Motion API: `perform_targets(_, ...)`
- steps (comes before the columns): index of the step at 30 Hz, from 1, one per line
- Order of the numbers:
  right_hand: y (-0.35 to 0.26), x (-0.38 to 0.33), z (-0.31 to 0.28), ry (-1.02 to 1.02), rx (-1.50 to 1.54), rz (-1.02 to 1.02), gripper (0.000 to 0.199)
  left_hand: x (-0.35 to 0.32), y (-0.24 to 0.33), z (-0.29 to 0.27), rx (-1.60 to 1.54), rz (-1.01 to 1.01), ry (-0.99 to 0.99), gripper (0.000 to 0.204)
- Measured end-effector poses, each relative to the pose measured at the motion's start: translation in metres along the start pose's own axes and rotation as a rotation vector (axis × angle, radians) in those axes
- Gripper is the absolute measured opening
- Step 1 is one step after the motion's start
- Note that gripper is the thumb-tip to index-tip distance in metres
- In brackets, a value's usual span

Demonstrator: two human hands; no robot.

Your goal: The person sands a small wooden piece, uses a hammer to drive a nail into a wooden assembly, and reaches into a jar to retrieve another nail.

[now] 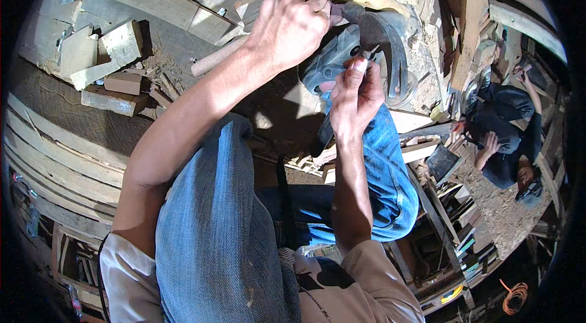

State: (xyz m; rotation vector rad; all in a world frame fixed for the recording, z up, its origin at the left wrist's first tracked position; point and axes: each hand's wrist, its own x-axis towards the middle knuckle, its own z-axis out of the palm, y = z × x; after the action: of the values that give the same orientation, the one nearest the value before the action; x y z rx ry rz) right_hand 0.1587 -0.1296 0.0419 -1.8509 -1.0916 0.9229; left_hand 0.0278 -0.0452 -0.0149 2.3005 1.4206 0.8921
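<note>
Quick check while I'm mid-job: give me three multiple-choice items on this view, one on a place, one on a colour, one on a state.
1. Where does the angle grinder sit?
A. between the two hands, above the knee
B. on the far left planks
C. beside the orange cable

2. What colour are the trousers?
A. black
B. blue
C. green

3. What is the right hand doing?
A. lying flat and open
B. pinching a small metal tool at the grinder
C. holding a wood block

Answers:
1 A, the left hand grips it from above, the right works beside it.
2 B, blue denim.
3 B, fingers closed around the small tool.
</note>
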Motion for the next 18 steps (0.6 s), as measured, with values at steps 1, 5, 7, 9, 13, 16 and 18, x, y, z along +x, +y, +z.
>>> perform_targets(1, -0.008, 0.001, 0.001, -0.017, 0.025, 0.011, 0.027, 0.0, -0.001, 0.0, -0.005, 0.014, 0.011, 0.016)
perform_targets(5, -0.008, -0.008, -0.003, 0.041, 0.212, -0.003, 0.027, 0.002, 0.001, -0.002, 0.002, 0.017, 0.015, 0.017)
perform_targets(7, -0.006, -0.004, -0.006, 0.01, 0.101, 0.006, 0.028, 0.003, 0.002, -0.003, -0.005, 0.008, 0.015, 0.017)
perform_targets(9, 0.005, 0.0, -0.009, -0.008, -0.041, -0.06, 0.029, 0.004, 0.002, -0.002, -0.03, -0.004, 0.016, 0.016)
perform_targets(13, -0.013, -0.007, -0.001, 0.041, 0.142, -0.029, 0.028, -0.002, 0.002, -0.003, -0.006, 0.001, -0.051, 0.013)
perform_targets(16, -0.008, -0.006, -0.003, 0.027, 0.043, -0.005, 0.026, -0.001, 0.003, -0.003, -0.023, 0.005, -0.062, 0.013)
perform_targets(18, -0.005, -0.002, -0.007, -0.032, 0.006, 0.009, 0.026, 0.0, 0.003, -0.002, -0.016, -0.004, -0.056, 0.014)
